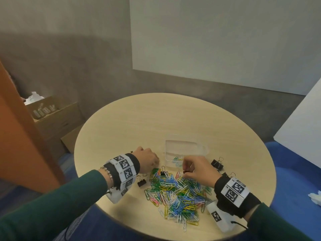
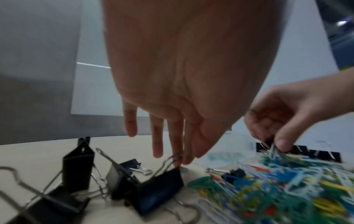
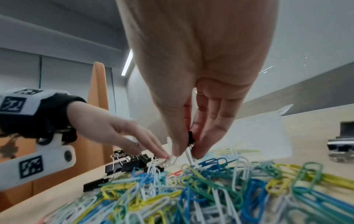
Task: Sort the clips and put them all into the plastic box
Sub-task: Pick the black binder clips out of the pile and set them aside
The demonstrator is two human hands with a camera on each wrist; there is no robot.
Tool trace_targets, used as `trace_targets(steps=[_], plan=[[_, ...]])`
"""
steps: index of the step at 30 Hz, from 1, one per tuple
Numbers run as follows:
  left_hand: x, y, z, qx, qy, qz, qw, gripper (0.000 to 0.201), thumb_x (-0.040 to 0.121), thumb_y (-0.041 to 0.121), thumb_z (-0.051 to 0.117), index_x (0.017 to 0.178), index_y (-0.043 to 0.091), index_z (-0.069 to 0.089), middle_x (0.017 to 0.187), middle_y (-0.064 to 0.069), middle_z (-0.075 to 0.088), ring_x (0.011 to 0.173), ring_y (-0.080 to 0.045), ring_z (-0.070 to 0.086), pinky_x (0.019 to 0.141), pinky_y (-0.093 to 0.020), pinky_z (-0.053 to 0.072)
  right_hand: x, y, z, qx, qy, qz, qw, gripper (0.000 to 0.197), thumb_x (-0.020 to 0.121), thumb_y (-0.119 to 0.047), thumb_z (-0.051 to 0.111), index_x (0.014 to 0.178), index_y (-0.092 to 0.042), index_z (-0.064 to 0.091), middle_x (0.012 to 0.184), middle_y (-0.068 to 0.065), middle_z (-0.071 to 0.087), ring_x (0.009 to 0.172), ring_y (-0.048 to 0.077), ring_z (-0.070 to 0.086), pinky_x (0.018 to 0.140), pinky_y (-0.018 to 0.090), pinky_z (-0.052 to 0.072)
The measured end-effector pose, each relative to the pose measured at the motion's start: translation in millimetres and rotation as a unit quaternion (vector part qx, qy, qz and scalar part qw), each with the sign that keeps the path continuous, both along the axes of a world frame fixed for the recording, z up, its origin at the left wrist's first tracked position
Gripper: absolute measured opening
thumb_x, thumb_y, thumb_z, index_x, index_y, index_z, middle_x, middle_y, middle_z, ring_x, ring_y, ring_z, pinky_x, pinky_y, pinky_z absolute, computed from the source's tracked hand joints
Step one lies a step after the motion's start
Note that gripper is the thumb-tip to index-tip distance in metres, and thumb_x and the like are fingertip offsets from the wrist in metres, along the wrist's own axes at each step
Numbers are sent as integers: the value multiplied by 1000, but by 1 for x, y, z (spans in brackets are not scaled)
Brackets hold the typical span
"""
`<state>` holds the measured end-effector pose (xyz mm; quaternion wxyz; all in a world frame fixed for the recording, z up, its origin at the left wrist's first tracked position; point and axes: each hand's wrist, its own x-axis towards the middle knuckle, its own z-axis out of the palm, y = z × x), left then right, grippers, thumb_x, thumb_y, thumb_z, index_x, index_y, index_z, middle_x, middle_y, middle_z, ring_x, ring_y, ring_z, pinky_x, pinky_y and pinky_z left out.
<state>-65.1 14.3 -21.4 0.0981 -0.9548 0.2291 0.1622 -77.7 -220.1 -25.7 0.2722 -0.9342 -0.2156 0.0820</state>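
Note:
A heap of coloured paper clips (image 1: 177, 193) lies on the round table's near half. Behind it stands the clear plastic box (image 1: 185, 150) with a few paper clips inside. My right hand (image 1: 185, 171) hovers over the heap's far edge and pinches a small black binder clip (image 3: 190, 137) between thumb and fingers, its wire handles pointing down. My left hand (image 2: 184, 159) reaches down at the heap's left with straight fingers. Its fingertips (image 2: 177, 160) touch the wire handle of a larger black binder clip (image 2: 161, 186). More black binder clips (image 2: 76, 163) stand beside that one.
Two black binder clips (image 1: 217, 164) lie right of the box, and another one (image 1: 141, 182) sits left of the heap. The wooden table (image 1: 139, 122) has bare surface at the back. Cardboard boxes (image 1: 52, 115) stand on the floor to the left.

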Motion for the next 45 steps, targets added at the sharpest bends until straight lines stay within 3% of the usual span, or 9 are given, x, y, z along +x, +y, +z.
trace_targets(steps=[3, 7, 14, 19, 23, 29, 33, 40, 45], plan=[[-13, -4, -2, 19, -5, -18, 1000, 40, 96, 18, 36, 133, 22, 51, 146, 6, 43, 130, -22, 38, 107, -50, 27, 0, -4, 2, 29, 16, -2, 999, 24, 70, -14, 83, 75, -17, 60, 75, -4, 62, 61, 3, 51, 56, 12, 42], [-29, -9, -7, -10, 10, -21, 1000, 38, 95, 17, 40, 129, 22, 56, 137, 2, 51, 124, -20, 47, 111, -49, 22, -1, -10, 4, 44, 28, -10, 999, 27, 65, -12, 86, 73, -15, 61, 70, -8, 59, 55, -2, 50, 55, 13, 44], [-38, -2, -9, -157, 59, -19, 986, 36, 90, 11, 40, 107, 19, 70, 112, -6, 68, 99, -24, 63, 91, -39, 52, -1, -16, 6, 28, 45, -31, 998, 32, 60, -10, 88, 68, -16, 57, 61, -8, 54, 52, 1, 46, 50, 13, 40], [-37, -7, -3, -192, 27, -9, 981, 39, 92, 7, 41, 123, 16, 64, 127, -4, 63, 112, -21, 60, 100, -36, 47, 0, -13, 10, 33, 39, -52, 997, 20, 70, -11, 82, 76, -12, 63, 71, -1, 61, 58, 7, 52, 56, 17, 45], [-30, -15, 4, -114, -6, -14, 993, 54, 91, -1, 35, 137, 24, 48, 140, -3, 51, 129, -21, 42, 108, -40, 35, -1, -6, 15, 22, 28, -51, 998, 13, 78, -13, 75, 88, -13, 66, 78, -1, 62, 63, 7, 55, 57, 16, 44], [-21, -20, 0, 5, -35, -25, 999, 54, 90, 9, 40, 139, 32, 40, 133, -6, 55, 125, -25, 43, 105, -44, 28, -3, -1, 20, 22, 23, -56, 998, 12, 81, -9, 67, 91, -15, 67, 87, 4, 67, 69, 13, 61, 66, 26, 51], [-15, -15, 1, 47, -43, 20, 998, 47, 92, 13, 38, 136, 28, 43, 127, -5, 58, 122, -26, 46, 105, -45, 24, -3, -2, 21, 31, 48, -65, 996, 19, 79, -4, 66, 94, -15, 70, 80, -2, 62, 67, 10, 58, 59, 18, 47], [-1, -2, 9, 13, 9, 94, 995, 34, 95, 19, 33, 119, 14, 56, 115, -10, 62, 111, -31, 52, 103, -46, 27, 2, 20, 23, 99, 100, -66, 988, 9, 78, -6, 71, 87, -9, 72, 81, 10, 72, 68, 16, 69, 68, 29, 59], [-2, 6, 21, -31, -11, 117, 993, 41, 99, 22, 35, 139, 17, 43, 138, -11, 51, 127, -30, 45, 108, -41, 31, 4, 59, 24, 91, 149, -78, 982, 12, 80, -9, 74, 86, -1, 67, 79, 17, 74, 62, 22, 73, 62, 32, 61]])
